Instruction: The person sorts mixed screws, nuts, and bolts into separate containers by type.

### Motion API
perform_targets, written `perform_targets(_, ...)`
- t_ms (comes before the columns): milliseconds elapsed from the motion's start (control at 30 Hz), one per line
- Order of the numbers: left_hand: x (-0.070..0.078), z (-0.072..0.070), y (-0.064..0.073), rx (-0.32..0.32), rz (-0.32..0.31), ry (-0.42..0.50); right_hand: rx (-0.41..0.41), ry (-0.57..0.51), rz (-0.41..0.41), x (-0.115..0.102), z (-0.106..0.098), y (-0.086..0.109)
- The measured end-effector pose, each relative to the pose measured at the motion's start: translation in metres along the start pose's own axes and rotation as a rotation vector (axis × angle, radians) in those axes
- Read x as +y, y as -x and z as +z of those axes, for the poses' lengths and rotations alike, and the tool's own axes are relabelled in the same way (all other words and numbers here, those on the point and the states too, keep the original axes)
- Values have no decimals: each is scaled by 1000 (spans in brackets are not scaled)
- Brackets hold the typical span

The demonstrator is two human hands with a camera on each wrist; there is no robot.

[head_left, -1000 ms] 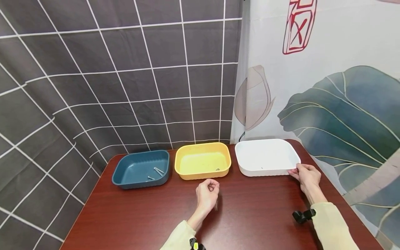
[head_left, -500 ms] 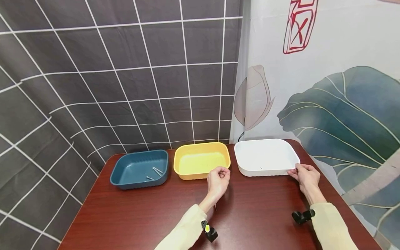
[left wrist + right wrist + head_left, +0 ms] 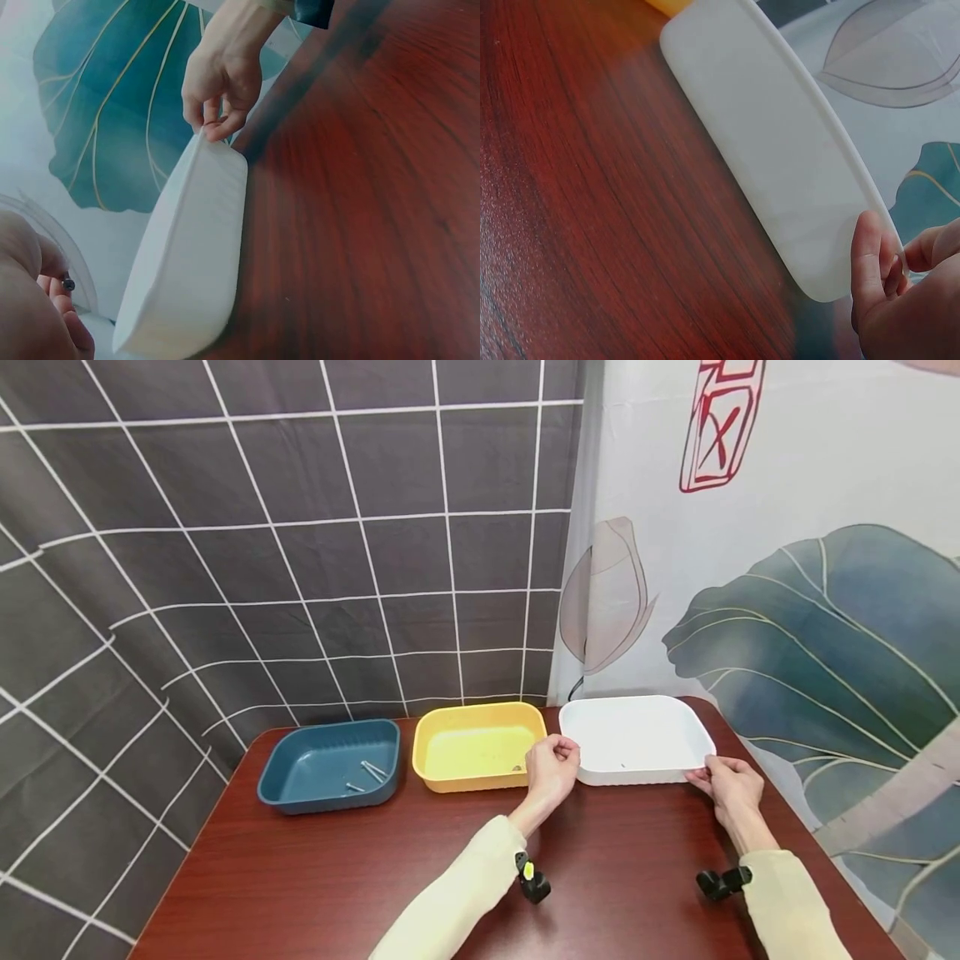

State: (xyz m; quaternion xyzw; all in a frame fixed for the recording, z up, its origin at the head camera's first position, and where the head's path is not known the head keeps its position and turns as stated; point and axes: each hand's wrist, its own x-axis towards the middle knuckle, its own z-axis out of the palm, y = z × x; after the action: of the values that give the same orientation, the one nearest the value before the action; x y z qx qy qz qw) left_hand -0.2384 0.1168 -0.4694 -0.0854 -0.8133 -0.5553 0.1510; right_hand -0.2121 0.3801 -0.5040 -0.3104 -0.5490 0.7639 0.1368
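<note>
My left hand is at the left front corner of the white tray, beside the yellow tray. In the left wrist view its fingers pinch a small dark metal piece, perhaps a screw; only its round end shows. My right hand pinches the right front rim of the white tray, with one finger along the outer wall. A tiny dark piece lies inside the white tray. Another small piece sits in the yellow tray, close to my left hand.
A blue tray with several silver screws stands at the left. The three trays form a row along the back of the dark red table. Behind them hang a grey grid cloth and a leaf-patterned cloth.
My left hand has moved right, from in front of the yellow tray to the white tray's left front corner. My right hand keeps its hold on the white rim.
</note>
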Motion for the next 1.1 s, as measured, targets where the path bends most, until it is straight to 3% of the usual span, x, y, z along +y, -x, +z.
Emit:
perform_targets(467, 13, 42, -17, -36, -79, -90, -8, 50, -29, 5, 0, -1)
perform_targets(1100, 5, 62, -21, -9, -96, -120, -3, 43, -64, 1, -1, 1)
